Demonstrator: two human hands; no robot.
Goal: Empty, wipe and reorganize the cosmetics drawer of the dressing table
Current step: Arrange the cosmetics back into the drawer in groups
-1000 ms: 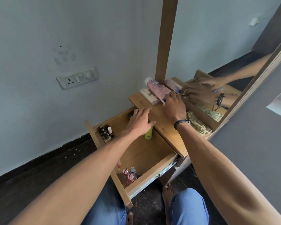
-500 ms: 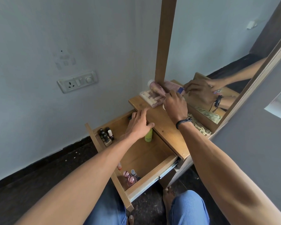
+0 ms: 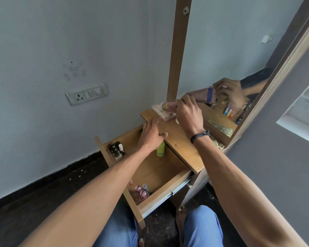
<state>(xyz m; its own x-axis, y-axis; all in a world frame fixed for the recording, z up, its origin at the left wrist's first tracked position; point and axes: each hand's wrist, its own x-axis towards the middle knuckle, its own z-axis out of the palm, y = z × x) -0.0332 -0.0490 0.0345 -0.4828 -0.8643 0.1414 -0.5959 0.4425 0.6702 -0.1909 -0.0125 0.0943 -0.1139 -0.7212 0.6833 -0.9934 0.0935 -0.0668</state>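
Centre frame: right hand (image 3: 189, 115) is gripping a pink tube (image 3: 169, 105); left hand (image 3: 151, 137), straight-fingered and empty, is hovering over a green bottle (image 3: 161, 149) that a careless brush could topple.

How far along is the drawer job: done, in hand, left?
Done: drawer open, palette on tabletop. In hand: right hand grips pink tube; left hand open above green bottle. Left: green bottle, dark bottles, pink bottles inside; then wiping, reorganizing.
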